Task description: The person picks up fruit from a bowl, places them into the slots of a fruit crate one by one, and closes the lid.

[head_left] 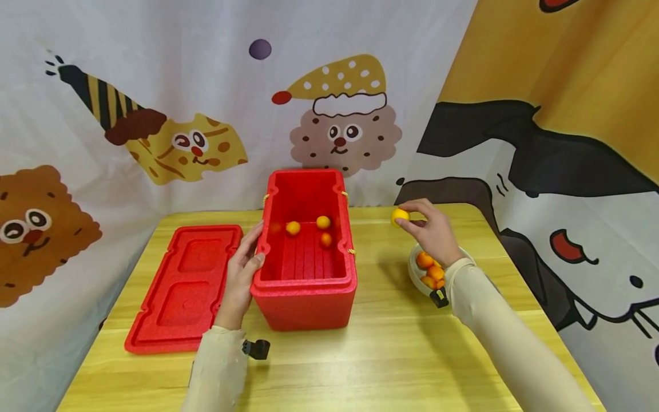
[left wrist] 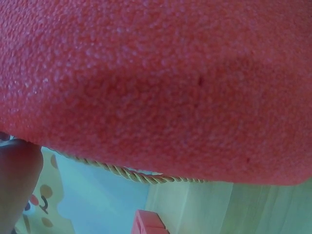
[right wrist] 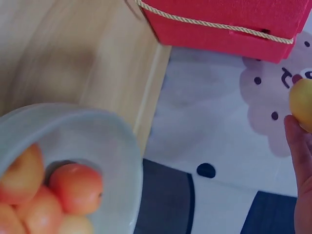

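In the head view my right hand (head_left: 429,229) pinches a small round yellow fruit (head_left: 400,216) between thumb and fingertips, raised above a bowl. This fruit (right wrist: 302,105) shows at the right edge of the right wrist view. The pale bowl (right wrist: 129,161) under my right forearm holds several orange-red fruits (right wrist: 77,187). My left hand (head_left: 241,280) rests against the left side of a red foam box (head_left: 304,309), its thumb at the rim and its fingers stretched along the wall. Inside the uncovered box lie three fruits (head_left: 293,228), towards its far end.
A red foam lid (head_left: 175,286) lies flat on the wooden table (head_left: 386,360), left of the box. Twisted yellow cord (right wrist: 214,23) runs along the box's side. A cartoon-printed curtain (head_left: 206,57) hangs behind the table and along its right side.
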Tool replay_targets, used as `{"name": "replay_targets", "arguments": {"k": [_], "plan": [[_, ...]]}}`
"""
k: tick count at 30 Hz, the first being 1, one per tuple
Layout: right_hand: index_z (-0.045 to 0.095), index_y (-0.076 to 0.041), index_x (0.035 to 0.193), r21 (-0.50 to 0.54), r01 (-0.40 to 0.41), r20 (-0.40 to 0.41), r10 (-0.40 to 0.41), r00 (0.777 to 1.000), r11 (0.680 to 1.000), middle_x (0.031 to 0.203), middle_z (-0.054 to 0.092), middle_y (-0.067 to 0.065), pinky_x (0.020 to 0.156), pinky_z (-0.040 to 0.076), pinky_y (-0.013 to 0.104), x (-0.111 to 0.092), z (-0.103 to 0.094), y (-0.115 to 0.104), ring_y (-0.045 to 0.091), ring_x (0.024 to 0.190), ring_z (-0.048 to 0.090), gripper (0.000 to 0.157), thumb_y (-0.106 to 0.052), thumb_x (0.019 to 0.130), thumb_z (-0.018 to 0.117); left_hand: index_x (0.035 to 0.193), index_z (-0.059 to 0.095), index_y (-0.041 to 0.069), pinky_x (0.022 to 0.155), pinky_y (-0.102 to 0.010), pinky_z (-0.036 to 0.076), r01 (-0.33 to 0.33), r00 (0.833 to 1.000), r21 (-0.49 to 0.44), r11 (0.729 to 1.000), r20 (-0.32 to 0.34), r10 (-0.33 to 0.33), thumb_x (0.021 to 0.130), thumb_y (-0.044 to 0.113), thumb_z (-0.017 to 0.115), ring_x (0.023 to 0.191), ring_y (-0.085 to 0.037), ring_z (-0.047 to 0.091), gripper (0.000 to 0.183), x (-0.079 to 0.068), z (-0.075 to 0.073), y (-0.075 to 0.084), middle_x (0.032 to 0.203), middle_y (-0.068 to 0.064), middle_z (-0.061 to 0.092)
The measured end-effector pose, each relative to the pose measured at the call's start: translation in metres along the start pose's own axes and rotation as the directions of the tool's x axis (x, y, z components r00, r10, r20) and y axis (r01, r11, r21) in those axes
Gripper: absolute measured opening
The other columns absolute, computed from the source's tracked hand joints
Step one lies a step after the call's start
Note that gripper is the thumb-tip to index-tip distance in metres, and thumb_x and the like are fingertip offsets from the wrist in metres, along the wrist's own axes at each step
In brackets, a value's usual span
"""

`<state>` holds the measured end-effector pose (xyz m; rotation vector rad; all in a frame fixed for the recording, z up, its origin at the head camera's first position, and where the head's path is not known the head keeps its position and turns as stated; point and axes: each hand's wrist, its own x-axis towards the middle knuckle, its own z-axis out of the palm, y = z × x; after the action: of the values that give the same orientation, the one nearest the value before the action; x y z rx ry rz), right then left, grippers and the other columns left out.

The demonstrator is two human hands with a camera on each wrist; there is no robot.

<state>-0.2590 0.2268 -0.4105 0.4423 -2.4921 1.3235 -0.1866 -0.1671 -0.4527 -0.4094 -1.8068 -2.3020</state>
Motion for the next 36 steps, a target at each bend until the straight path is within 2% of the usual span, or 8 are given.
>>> {"name": "replay_targets", "arguments": {"k": [3,10,16,22,30,36], "plan": [[0.070,-0.007,0.114,0.031,0.050,-0.002,-0.050,0.999,0.998,0.113,0.062,0.001,0.081,0.054,0.022,0.006,0.006,-0.006,0.014,0.105,0.058,0.030,-0.016,0.087,0.075,0.150,0.039,0.004,0.097,-0.031,0.047,-0.004,1.000,0.006,1.000,-0.001,0.004,0.093,-0.004,0.045,0.138,-0.025,0.030,0.058,0.000,0.000,0.001,0.154,-0.006,0.034],[0.070,-0.007,0.114,0.041,0.098,0.002,-0.098,0.995,0.994,0.113,0.061,0.000,0.083,0.054,0.027,0.025,0.013,-0.023,0.014,0.103,0.058,0.028,-0.013,0.087,0.075,0.150,0.039,0.004,0.097,-0.030,0.047,-0.020,1.000,0.031,0.999,0.012,0.020,0.093,-0.004,0.045,0.138,-0.025,0.031,0.057,0.002,0.001,0.002,0.154,-0.007,0.034],[0.071,-0.011,0.114,0.069,0.136,-0.022,-0.135,0.991,0.988,0.109,0.063,-0.003,0.081,0.055,0.027,0.043,0.021,-0.038,0.011,0.101,0.059,0.029,-0.018,0.087,0.076,0.150,0.039,0.004,0.098,-0.030,0.046,-0.019,1.000,0.031,0.999,0.007,0.019,0.094,-0.004,0.045,0.138,-0.025,0.031,0.057,0.002,0.000,0.003,0.154,-0.007,0.035],[0.070,-0.007,0.116,0.119,0.131,-0.023,-0.129,0.991,0.984,0.110,0.063,-0.002,0.080,0.056,0.028,0.053,0.028,-0.048,0.011,0.103,0.060,0.032,-0.018,0.087,0.076,0.150,0.039,0.003,0.098,-0.030,0.046,-0.013,1.000,0.034,0.999,0.014,0.013,0.094,-0.004,0.045,0.139,-0.025,0.031,0.057,0.001,-0.001,0.002,0.154,-0.007,0.034],[0.070,-0.009,0.116,0.132,0.102,-0.001,-0.102,0.995,0.986,0.112,0.061,0.002,0.085,0.055,0.033,0.064,0.039,-0.059,0.015,0.105,0.058,0.032,-0.021,0.087,0.076,0.150,0.039,0.004,0.098,-0.030,0.046,-0.015,1.000,0.045,0.999,0.010,0.014,0.093,-0.004,0.045,0.138,-0.025,0.031,0.057,0.001,-0.002,0.001,0.154,-0.007,0.034],[0.069,-0.007,0.118,0.177,0.065,0.013,-0.068,0.998,0.982,0.113,0.061,0.004,0.087,0.054,0.033,0.073,0.051,-0.064,0.016,0.106,0.057,0.032,-0.017,0.087,0.075,0.149,0.041,0.005,0.096,-0.031,0.047,-0.013,1.000,0.069,0.998,0.013,0.012,0.093,-0.003,0.047,0.137,-0.026,0.034,0.057,0.002,-0.001,0.003,0.153,-0.006,0.035]]}}
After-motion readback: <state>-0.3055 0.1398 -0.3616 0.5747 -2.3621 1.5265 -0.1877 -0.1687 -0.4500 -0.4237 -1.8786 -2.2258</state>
